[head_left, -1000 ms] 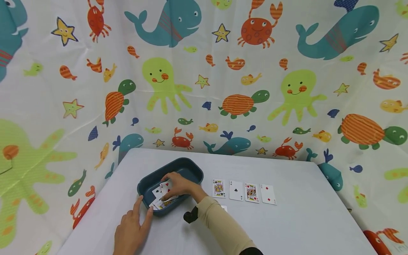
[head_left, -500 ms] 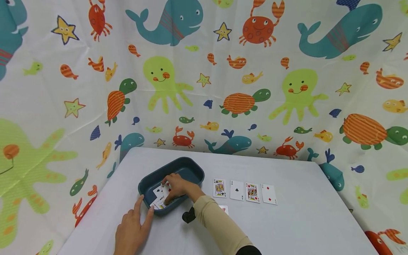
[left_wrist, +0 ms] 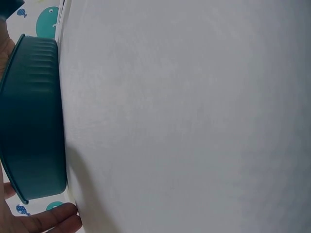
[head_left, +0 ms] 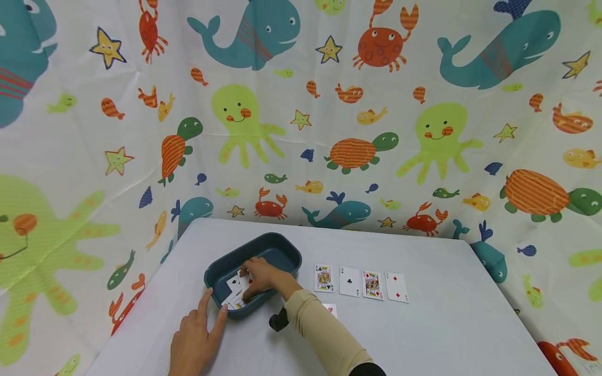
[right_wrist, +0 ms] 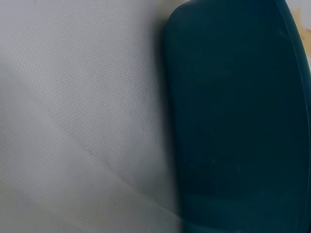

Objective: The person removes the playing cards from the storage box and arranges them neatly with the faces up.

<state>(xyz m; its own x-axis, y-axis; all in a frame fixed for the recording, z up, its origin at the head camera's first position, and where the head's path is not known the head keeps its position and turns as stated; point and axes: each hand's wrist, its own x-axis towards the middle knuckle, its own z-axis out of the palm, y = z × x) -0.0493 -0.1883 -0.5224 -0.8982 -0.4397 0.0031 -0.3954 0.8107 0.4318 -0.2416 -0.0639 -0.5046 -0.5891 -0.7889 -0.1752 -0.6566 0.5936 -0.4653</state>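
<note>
A dark teal tray (head_left: 284, 257) sits at the left of the white table in the head view, with several loose playing cards in its near-left part. My right hand (head_left: 264, 275) reaches into it and pinches a playing card (head_left: 246, 280) with red marks between thumb and fingers; the hand covers part of that card. At the tray's near-left corner, my left hand (head_left: 194, 337) touches the outside with thumb and forefinger extended. The left wrist view has the tray's side wall (left_wrist: 34, 116) and some fingers (left_wrist: 48, 218) beside it. Only tray wall (right_wrist: 238, 116) and tablecloth fill the right wrist view.
Right of the tray, a row of face-up cards runs from a king of clubs (head_left: 324, 278), through a clubs card (head_left: 349, 282) and a king of diamonds (head_left: 372, 284), to a diamonds card (head_left: 397, 287). A hearts card (head_left: 331, 309) lies partly under the right sleeve.
My right thumb has shifted slightly to the right over the cards in the tray, and the right sleeve uncovers more of the hearts card. The left hand stays at the tray's corner.
</note>
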